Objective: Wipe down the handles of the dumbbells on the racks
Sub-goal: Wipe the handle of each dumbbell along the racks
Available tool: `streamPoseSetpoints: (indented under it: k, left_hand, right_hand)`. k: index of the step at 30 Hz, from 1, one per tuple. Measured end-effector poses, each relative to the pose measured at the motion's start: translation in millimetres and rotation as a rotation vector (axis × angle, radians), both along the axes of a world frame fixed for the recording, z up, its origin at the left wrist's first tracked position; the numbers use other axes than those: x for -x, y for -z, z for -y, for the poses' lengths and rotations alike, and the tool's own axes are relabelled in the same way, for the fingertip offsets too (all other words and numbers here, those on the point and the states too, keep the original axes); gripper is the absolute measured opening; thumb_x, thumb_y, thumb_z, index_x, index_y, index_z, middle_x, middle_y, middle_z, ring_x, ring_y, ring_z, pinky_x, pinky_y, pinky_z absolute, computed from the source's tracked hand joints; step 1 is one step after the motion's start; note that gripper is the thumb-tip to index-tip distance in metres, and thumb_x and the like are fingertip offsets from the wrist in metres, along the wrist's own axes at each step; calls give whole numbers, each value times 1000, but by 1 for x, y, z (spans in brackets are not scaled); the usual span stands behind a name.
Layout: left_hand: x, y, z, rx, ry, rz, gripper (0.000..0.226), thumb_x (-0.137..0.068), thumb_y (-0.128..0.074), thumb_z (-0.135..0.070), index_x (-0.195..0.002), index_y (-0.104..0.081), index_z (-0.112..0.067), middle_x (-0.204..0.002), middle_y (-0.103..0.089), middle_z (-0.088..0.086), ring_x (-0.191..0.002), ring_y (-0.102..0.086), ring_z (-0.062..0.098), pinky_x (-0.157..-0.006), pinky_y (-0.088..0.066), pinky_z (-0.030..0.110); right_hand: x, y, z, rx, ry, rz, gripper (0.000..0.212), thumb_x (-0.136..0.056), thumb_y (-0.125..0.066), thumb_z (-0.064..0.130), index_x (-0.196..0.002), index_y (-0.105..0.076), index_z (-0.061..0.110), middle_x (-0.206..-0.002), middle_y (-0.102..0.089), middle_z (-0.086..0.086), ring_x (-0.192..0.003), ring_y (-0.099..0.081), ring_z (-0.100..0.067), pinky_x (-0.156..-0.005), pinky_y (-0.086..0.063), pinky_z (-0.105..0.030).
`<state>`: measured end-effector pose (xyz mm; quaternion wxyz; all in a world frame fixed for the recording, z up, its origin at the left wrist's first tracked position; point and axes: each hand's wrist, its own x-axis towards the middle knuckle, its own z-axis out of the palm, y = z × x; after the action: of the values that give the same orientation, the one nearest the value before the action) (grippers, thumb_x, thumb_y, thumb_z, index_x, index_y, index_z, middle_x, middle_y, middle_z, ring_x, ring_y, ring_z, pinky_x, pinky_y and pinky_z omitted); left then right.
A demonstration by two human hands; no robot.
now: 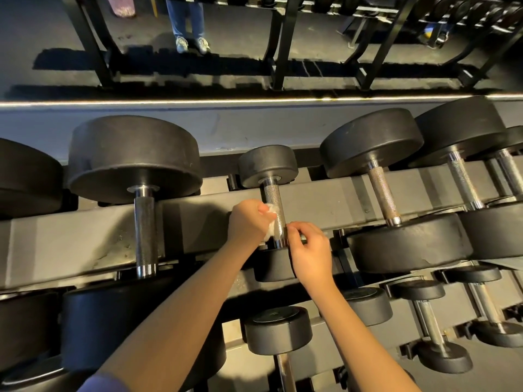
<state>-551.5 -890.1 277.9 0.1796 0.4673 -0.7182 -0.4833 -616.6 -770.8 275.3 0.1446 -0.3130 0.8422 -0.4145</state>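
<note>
Nearest the camera, the lower tier carries a short dumbbell [277, 329] and further small ones to its right, with their bars pointing away from the viewer. Both forearms reach over this tier to the upper one. The left hand [246, 222] is curled round a wad of white cloth [272, 222] and presses it against the left side of the knurled handle [273, 202] of the small dumbbell [267, 165]. Contact on the far side of the bar is hidden. The right hand [310, 250] pinches the near end of the same handle between thumb and fingertips, probably to stop the bar rolling while the cloth works round it. The dumbbell lies across the grey rack beam [85, 239] with one head on each side, which leaves the bar exposed for wiping. A large dumbbell [133, 157] lies to the left. To the right are larger ones with knurled bars, the nearest bar [383, 190] showing brownish marks. The beam paint is scuffed and spotted. Behind the rack runs a grey ledge with a lit strip [198, 101], then a dark floor, black rack frames [280, 52] and a person's legs [188, 21] in jeans and pale shoes
</note>
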Motion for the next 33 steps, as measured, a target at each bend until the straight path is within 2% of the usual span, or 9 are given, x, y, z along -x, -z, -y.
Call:
streamPoseSetpoints:
  k: [3, 6, 11, 15, 19, 23, 25, 30, 33]
  left_hand:
    - [9, 0, 10, 20, -95, -64, 17, -86, -68, -16, -96, -68, -2, -83, -61, 2, -80, -59, 17, -64, -38, 16]
    - [7, -1, 3, 57, -93, -55, 13, -84, -69, -14, -84, -68, -1, -74, -60, 4, -68, -54, 15, -56, -37, 17]
    - [-11, 6, -8, -48, 192, 158, 22, -81, -68, -18, -66, -63, -4, -68, -63, 15, -63, -57, 25, -61, -44, 30]
    - [-16, 0, -8, -31, 177, 91, 17, -83, -66, -17, -76, -69, -1, -70, -63, 11, -67, -58, 23, -64, -46, 32]
    - [-16, -16, -8, -46, 127, -75, 11, -85, -66, -10, -86, -73, -1, -74, -64, 5, -67, -56, 13, -59, -41, 14]
    - [-9, -23, -3, -128, 122, -111, 18, -84, -70, -13, -100, -71, -5, -81, -66, -2, -72, -60, 8, -65, -45, 11]
    - [-7, -25, 2, -156, 139, -141, 19, -85, -69, -13, -102, -69, -6, -76, -64, -4, -67, -59, 5, -66, -46, 18]
    - [-13, -31, 21, 493, 91, -180, 30, -93, -57, -10, -122, -60, -3, -112, -59, 8, -105, -50, 9, -92, -38, 12]
    - [-15, -26, 35, 611, 194, -82, 44, -95, -52, -16, -137, -47, -2, -138, -49, 11, -126, -44, 21, -105, -30, 20]
  right_hand:
    - [0, 0, 0, -7, 0, 10, 18, -94, -52, 20, -98, -70, 15, -95, -63, 10, -96, -58, -10, -84, -50, -32]
    - [0, 0, 0, -2, 3, 13, 18, -95, -52, 21, -99, -69, 16, -95, -64, 9, -96, -58, -10, -84, -50, -31]
    - [1, -1, 0, 4, -25, -19, 17, -93, -54, 17, -97, -70, 14, -93, -64, 8, -92, -59, -11, -81, -51, -32]
    - [1, -4, -1, -21, -73, -36, 19, -92, -57, 17, -106, -69, 14, -96, -61, 11, -96, -59, -13, -82, -49, -30]
    - [2, -9, -1, 9, -142, 49, 30, -92, -59, 20, -122, -62, 19, -105, -63, 10, -95, -59, -4, -78, -48, -15]
    - [5, -28, 5, 127, -152, 194, 31, -89, -62, 5, -114, -60, 23, -89, -64, 12, -79, -59, 7, -69, -46, -7]
    - [13, -36, 11, 158, -112, 235, 25, -86, -66, 2, -105, -64, 19, -84, -64, 10, -73, -61, 2, -65, -46, -8]
    - [27, -28, 20, -110, -68, 19, 15, -84, -70, 9, -99, -70, 6, -82, -59, 1, -69, -53, -7, -58, -37, -2]
    - [28, -16, 21, -192, -92, 66, 17, -84, -71, 9, -99, -70, 1, -82, -58, -2, -66, -50, -6, -56, -36, -1]
